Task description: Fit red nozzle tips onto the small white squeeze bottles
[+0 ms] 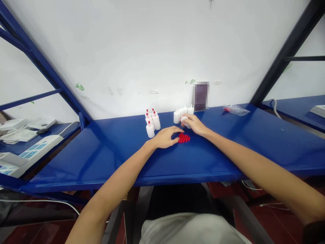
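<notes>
Several small red caps (184,138) lie bunched together on the blue table. My left hand (166,137) rests just left of them, thumb and fingers apart, its fingertips at the edge of the bunch. Behind the caps, my right hand (194,124) has its fingers wrapped round a white squeeze bottle (187,124). Close behind that bottle stand several white bottles (177,117) with no red tips showing. To the left of my left hand, several white bottles with red caps (150,129) stand upright in a group.
The blue table (114,159) runs along a white wall. A clear plastic bag (236,109) with something red in it lies at the back right. A dark pixelated rectangle (201,96) leans by the wall. White power strips (38,152) lie at the far left, beyond a blue frame post.
</notes>
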The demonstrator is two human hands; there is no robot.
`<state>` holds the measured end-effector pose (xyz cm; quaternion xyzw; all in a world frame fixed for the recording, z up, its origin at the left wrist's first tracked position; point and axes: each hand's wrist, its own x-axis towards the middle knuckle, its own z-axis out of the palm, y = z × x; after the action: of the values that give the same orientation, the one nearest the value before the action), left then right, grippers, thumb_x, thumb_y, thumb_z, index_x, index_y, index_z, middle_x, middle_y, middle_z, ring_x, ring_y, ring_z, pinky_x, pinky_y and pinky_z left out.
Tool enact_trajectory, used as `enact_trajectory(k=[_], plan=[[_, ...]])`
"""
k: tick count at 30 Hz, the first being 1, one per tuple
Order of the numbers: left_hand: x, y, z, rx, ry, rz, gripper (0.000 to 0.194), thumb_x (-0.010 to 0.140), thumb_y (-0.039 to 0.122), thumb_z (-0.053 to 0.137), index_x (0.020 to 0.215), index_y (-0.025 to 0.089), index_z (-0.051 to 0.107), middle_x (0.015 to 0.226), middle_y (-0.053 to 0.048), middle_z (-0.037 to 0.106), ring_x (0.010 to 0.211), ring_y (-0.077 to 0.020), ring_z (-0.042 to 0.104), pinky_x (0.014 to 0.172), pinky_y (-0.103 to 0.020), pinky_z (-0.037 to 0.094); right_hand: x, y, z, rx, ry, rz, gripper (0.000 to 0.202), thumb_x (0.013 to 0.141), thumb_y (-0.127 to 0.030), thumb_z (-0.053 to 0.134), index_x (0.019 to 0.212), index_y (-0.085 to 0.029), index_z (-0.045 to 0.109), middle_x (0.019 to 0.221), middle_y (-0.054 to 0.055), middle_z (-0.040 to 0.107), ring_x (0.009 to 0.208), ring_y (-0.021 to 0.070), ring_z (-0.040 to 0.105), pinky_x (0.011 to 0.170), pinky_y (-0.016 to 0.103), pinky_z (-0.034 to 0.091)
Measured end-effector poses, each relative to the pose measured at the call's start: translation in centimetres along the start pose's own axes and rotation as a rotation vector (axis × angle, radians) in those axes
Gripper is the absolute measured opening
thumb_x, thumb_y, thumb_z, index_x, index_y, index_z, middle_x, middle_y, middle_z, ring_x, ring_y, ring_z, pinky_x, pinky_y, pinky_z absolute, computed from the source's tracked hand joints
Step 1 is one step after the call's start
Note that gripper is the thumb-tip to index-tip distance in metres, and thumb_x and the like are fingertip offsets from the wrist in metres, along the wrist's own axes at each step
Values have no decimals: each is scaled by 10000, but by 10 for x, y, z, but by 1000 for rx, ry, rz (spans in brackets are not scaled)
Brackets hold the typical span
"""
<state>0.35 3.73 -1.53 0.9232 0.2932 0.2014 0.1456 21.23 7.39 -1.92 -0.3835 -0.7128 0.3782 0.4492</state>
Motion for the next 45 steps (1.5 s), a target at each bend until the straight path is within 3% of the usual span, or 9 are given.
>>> enact_trajectory(k=[8, 14, 18, 24, 31, 33, 38, 45], plan=[[1, 5, 3, -5, 30, -67, 328, 921, 256, 555, 1222, 227, 681, 1273, -27, 688, 1151, -228, 647, 1010, -349, 474, -2, -6, -2, -144, 68, 33, 218, 774, -377, 546, 728, -180, 628, 705, 34, 648, 707, 203, 616, 686, 311, 465], [1, 4, 2, 4, 73, -88, 260, 910, 295, 614, 1126, 219, 737, 1076, -42, 760, 855, -206, 672, 836, -343, 507, -3, -5, -2, -97, 60, 40, 202, 755, -289, 533, 940, -211, 553, 715, -3, 669, 691, 183, 629, 714, 308, 490], [0, 0, 5, -6, 116, -65, 216, 897, 260, 638, 1075, 213, 752, 1029, -55, 763, 899, -213, 653, 853, -352, 502, -3, -3, -4, -281, 42, 18, 215, 773, -291, 518, 964, -224, 588, 724, -6, 677, 719, 202, 633, 745, 325, 492], [-1, -5, 7, -96, 154, -98, 140, 873, 195, 647, 949, 198, 764, 905, -37, 766, 770, -167, 678, 782, -303, 523, -6, -10, -4, -472, 6, 5, 251, 781, -292, 530, 992, -236, 654, 786, 6, 713, 768, 230, 643, 779, 344, 487], [-3, -8, 10, -202, 199, -136, 136, 862, 191, 651, 954, 169, 749, 841, -39, 763, 726, -156, 683, 737, -290, 534, -8, -11, -6, -612, -70, -44, 309, 828, -310, 507, 1078, -272, 683, 885, 20, 729, 801, 236, 635, 765, 331, 441], [-2, -8, 10, -273, 269, -181, 178, 852, 196, 666, 1008, 153, 740, 874, -60, 769, 757, -166, 699, 755, -301, 550, -9, -12, -8, -643, -110, -66, 297, 840, -325, 498, 1060, -265, 688, 911, 29, 726, 806, 235, 628, 739, 316, 421], [2, 0, 6, -451, 580, -268, 224, 844, 275, 697, 1010, 132, 743, 973, -106, 764, 884, -200, 717, 845, -346, 572, -13, -25, -4, -756, -161, -99, 243, 854, -327, 466, 953, -246, 673, 832, 35, 697, 741, 222, 589, 656, 293, 350], [2, 12, 5, -572, 682, -223, 217, 810, 317, 732, 929, 138, 751, 948, -92, 762, 865, -196, 714, 853, -354, 583, -18, -44, 8, -759, -151, -93, 241, 840, -320, 476, 938, -233, 678, 806, 49, 687, 721, 217, 562, 643, 289, 320]])
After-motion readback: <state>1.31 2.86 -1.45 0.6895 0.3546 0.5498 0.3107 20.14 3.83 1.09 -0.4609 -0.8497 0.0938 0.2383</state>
